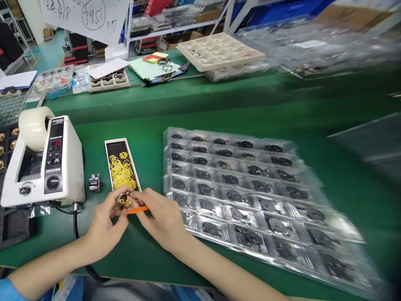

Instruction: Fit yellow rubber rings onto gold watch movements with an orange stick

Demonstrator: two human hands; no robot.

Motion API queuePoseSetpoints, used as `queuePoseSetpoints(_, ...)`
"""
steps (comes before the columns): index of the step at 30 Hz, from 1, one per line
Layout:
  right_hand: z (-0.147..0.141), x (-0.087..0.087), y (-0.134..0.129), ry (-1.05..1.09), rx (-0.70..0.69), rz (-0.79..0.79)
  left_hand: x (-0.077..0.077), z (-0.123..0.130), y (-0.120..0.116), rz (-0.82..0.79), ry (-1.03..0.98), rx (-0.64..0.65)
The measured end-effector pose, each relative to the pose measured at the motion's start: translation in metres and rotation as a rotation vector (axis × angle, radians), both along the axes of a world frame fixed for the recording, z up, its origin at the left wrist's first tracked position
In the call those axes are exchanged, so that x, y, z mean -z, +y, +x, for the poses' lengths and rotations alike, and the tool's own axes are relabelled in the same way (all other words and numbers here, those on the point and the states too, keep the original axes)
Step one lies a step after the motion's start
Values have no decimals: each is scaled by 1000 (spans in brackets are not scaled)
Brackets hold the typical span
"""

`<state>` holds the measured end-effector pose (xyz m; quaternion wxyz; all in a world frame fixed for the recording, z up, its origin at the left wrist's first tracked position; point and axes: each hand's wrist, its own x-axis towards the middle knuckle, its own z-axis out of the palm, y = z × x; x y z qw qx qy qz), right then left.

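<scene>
My left hand (105, 225) is closed around a small round watch part (123, 200) with gold and dark areas, gripping it by the rim. My right hand (164, 217) holds a thin orange tool (138, 209), and its fingertips touch the far side of the same part. The kind of tool cannot be made out, as the fingers hide much of it. Just beyond both hands lies a white-rimmed box (128, 152) with a dark inside, holding a heap of yellow rings (122, 171). The hands cover its near end.
A tape dispenser (67, 167) stands at left, with a tally counter (94, 183) beside it. At right spreads a clear plastic tray (167, 167) of dark round parts. A cream compartment tray (216, 62) and a clipboard (147, 69) rest on the rear ledge. A black cable runs near my left forearm.
</scene>
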<state>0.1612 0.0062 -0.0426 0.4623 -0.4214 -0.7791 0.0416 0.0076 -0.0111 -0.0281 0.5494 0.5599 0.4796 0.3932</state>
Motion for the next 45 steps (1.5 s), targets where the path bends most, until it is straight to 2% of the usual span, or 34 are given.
queuePoseSetpoints(6, 0, 1, 3, 49, -19, -95, 10, -4, 0, 269, 191, 129)
queuePoseSetpoints(11, 1, 0, 6, 99, -116, -132, 11, -6, 1, 357, 246, 181)
queuePoseSetpoints(13, 2, -3, 5, 154, -198, -163, 12, -7, 4, 323, 220, 151)
queuePoseSetpoints(16, 7, -10, 1, 249, -289, -250, 13, -9, 11, 229, 136, 24)
queuePoseSetpoints(19, 15, -15, 3, 275, -214, -341, 9, -12, 18, 194, 16, -114)
queuePoseSetpoints(21, 19, -12, 8, 139, -107, -422, 4, -13, 22, 200, -62, -168)
queuePoseSetpoints(23, 22, -8, 15, -99, -12, -502, -2, -13, 25, 183, -115, -197)
queuePoseSetpoints(26, 21, -4, 20, -370, 55, -547, -8, -14, 28, 93, -164, -238)
queuePoseSetpoints(31, 25, -16, 14, -424, 20, -449, -6, -16, 34, -61, -219, -293)
queuePoseSetpoints(33, 38, -25, 17, -389, 43, -392, -3, -16, 37, -69, -215, -310)
queuePoseSetpoints(35, 65, -36, 29, -398, 132, -371, -1, -16, 38, -78, -210, -317)
queuePoseSetpoints(37, 103, -48, 49, -482, 294, -429, 0, -16, 39, -101, -212, -317)
queuePoseSetpoints(39, 145, -57, 72, -615, 538, -580, -1, -16, 40, -126, -213, -309)
queuePoseSetpoints(40, 166, -59, 84, -630, 605, -622, -2, -16, 40, -134, -212, -304)
queuePoseSetpoints(43, 213, -56, 114, -645, 754, -753, -2, -17, 40, -133, -204, -294)
queuePoseSetpoints(45, 229, -47, 128, -639, 806, -831, 0, -17, 40, -119, -195, -282)
